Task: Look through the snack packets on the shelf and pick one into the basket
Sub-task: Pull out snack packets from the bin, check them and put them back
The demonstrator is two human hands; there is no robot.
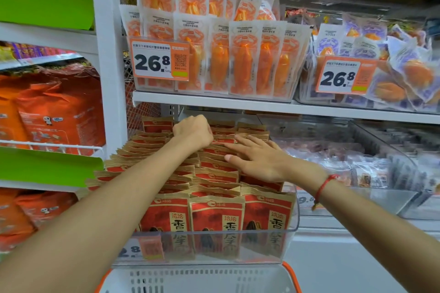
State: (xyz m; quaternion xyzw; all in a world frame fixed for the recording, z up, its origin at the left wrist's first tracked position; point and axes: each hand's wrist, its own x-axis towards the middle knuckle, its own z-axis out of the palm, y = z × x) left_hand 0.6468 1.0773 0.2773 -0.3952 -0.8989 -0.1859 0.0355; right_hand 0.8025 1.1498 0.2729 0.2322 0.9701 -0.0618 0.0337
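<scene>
Several red and brown snack packets [215, 216] stand in rows inside a clear plastic bin [291, 226] on the lower shelf. My left hand [193, 132] reaches deep into the rows, fingers curled down among the packet tops near the back; whether it grips one I cannot tell. My right hand [256, 159] lies flat with spread fingers on the packet tops in the middle rows. A white basket with an orange rim [289, 271] sits just below the bin at the bottom edge.
Above, a white shelf [238, 102] carries bins of orange snack packets [242, 59] with 26.8 price tags [152, 60]. Orange bags [54, 107] fill the left shelves. Another clear bin [357, 164] of pale packets stands to the right.
</scene>
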